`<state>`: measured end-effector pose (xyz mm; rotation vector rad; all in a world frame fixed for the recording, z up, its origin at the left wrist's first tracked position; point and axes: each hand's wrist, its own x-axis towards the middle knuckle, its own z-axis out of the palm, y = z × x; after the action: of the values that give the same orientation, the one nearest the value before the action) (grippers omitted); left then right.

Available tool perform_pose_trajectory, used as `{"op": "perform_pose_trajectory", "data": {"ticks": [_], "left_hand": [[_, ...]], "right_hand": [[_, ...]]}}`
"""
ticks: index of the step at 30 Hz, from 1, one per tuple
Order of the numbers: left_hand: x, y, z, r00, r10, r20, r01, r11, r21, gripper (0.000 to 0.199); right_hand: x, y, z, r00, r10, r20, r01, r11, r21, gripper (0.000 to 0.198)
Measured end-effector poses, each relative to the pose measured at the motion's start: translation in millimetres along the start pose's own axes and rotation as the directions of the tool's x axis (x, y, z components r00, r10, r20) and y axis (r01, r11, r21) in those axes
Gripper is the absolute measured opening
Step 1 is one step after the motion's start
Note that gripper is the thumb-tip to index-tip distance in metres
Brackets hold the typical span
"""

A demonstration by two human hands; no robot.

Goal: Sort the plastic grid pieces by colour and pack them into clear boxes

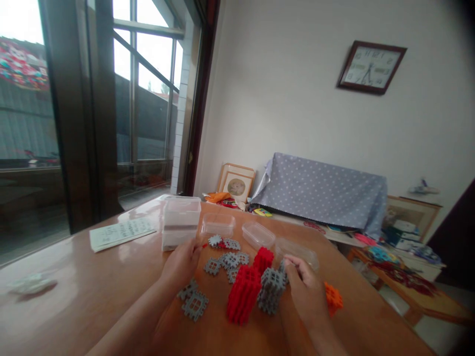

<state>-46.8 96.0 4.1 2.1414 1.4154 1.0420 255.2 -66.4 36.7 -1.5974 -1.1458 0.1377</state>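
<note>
My left hand [184,261] is closed above the table, left of some loose grey interlocking building tiles [232,260]. A tiny red bit shows by its fingertips; whether they pinch it is unclear. My right hand [305,283] has its thumb and fingers closed on a grey tile at the right side of an upright grey tile stack [272,290]. Just left of that stack stands a tall red tile stack [243,295], with a smaller red stack [263,259] behind. More grey tiles [195,305] lie nearer me, below my left hand. Orange tiles [333,297] are partly hidden by my right wrist.
Stacked clear plastic boxes [181,212] stand behind my left hand. Clear trays [259,234] lie along the table's far side. A paper pad [122,233] and a pale crumpled item [32,284] are at left. Beyond the table is a cloth-covered object [322,190].
</note>
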Motion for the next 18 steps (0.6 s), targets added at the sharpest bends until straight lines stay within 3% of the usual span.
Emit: {"op": "perform_pose_trajectory", "data": {"ticks": [2,4,6,9,11,15,18], "left_hand": [[-1.8,10.5,-3.9,0.998,-0.065,-0.027,0.053,0.942,-0.332,0.027],[-6.4,22.1,-7.6,0.991,-0.123,0.059,0.133,0.76,-0.636,0.033],[-12.9,33.7,-11.1,0.972,-0.143,0.186,0.234,0.569,-0.788,0.035],[-22.4,49.6,-15.7,0.94,-0.115,0.321,0.341,0.345,-0.874,0.032],[-27.3,58.3,-18.1,0.921,-0.082,0.38,0.389,0.249,-0.887,0.03],[-33.5,69.2,-19.6,0.899,-0.031,0.437,0.436,0.166,-0.885,0.028],[-36.5,72.5,-18.6,0.893,0.016,0.45,0.444,0.135,-0.886,0.027]], "right_hand": [[-2.5,-6.8,0.1,1.0,-0.008,0.003,0.008,1.0,0.008,0.047],[-4.7,-17.3,0.7,0.999,-0.028,0.019,0.027,0.999,0.029,0.046],[-5.9,-31.1,1.9,0.996,-0.082,0.044,0.08,0.996,0.045,0.044],[-5.5,-56.9,5.2,0.966,-0.237,0.107,0.24,0.971,-0.011,0.038],[-4.7,-76.2,9.1,0.921,-0.346,0.182,0.365,0.928,-0.083,0.035],[-5.4,-111.9,22.3,0.793,-0.476,0.379,0.568,0.803,-0.18,0.048],[-8.0,-130.4,34.1,0.742,-0.466,0.482,0.625,0.741,-0.247,0.061]]}}
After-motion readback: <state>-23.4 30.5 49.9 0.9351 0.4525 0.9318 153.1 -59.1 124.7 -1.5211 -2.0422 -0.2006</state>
